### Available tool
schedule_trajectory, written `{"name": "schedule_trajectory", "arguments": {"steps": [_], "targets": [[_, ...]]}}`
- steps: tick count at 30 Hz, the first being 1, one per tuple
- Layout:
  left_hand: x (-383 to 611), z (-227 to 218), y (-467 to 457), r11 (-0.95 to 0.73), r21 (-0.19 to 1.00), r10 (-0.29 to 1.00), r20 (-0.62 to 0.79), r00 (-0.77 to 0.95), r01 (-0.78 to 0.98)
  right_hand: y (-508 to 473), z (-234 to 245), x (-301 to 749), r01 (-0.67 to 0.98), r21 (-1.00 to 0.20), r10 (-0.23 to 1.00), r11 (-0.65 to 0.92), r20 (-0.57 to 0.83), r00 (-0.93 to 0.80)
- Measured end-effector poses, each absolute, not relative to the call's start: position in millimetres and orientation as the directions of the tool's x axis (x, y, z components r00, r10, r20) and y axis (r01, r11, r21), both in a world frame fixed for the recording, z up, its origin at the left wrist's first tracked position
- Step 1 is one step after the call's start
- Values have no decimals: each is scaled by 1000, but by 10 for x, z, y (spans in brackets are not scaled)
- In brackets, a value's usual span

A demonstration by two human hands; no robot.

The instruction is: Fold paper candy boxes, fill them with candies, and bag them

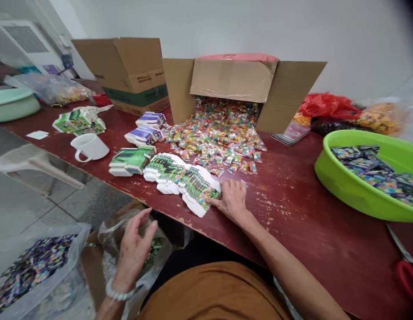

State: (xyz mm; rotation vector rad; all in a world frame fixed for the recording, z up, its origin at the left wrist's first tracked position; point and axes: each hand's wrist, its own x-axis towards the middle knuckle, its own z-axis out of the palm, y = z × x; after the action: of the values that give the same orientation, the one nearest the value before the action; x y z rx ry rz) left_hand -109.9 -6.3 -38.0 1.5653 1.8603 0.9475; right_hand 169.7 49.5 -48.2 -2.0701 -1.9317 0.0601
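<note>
By a pale wall [359, 40], green cards [200, 186] on a red table [286, 195] (scuffed).

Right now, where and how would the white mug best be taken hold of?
Probably by its handle, with the left hand coming from the near edge of the table. The white mug stands upright and its handle juts toward that edge, on the side away from the green card stack.

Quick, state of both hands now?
Left hand: open, nothing held.
Right hand: thumb on the fanned green cards; whether it grips any cannot be told.
</note>
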Motion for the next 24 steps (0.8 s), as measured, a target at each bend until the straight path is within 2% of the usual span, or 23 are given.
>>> {"name": "schedule_trajectory", "arguments": {"steps": [2,4,7,9,11,13,15,17,20,24], "targets": [[-837,-328,6,-63,770,980,169,-107,635,475,-504,1708,943,-325,965,-66,219,143],[-609,-268,84,-225,743,957,290,0,630,456,-496,1757,856,-513,956,-67,211,201],[-393,-144,202,-340,753,933,345,103,564,411,-394,1878,495,-869,980,-20,81,182],[-322,-40,256,-272,854,961,220,167,444,358,-265,1953,212,-977,997,19,34,64],[-275,60,264,-66,967,944,-19,329,245,291,-107,1999,37,-998,997,40,38,-64],[-222,129,219,209,977,790,-196,582,45,221,45,2008,-41,-998,984,46,53,-168],[-160,149,138,438,896,592,-227,773,-73,164,156,1989,-81,-996,969,49,67,-239],[-103,129,51,583,803,474,-216,854,-120,128,211,1956,-109,-993,958,44,73,-277],[-60,78,-34,652,739,471,-219,855,-170,99,212,1899,-152,-988,953,21,66,-296],[-56,66,-54,608,769,510,-187,840,-199,44,188,1829,-214,-977,955,-7,57,-290]]}}
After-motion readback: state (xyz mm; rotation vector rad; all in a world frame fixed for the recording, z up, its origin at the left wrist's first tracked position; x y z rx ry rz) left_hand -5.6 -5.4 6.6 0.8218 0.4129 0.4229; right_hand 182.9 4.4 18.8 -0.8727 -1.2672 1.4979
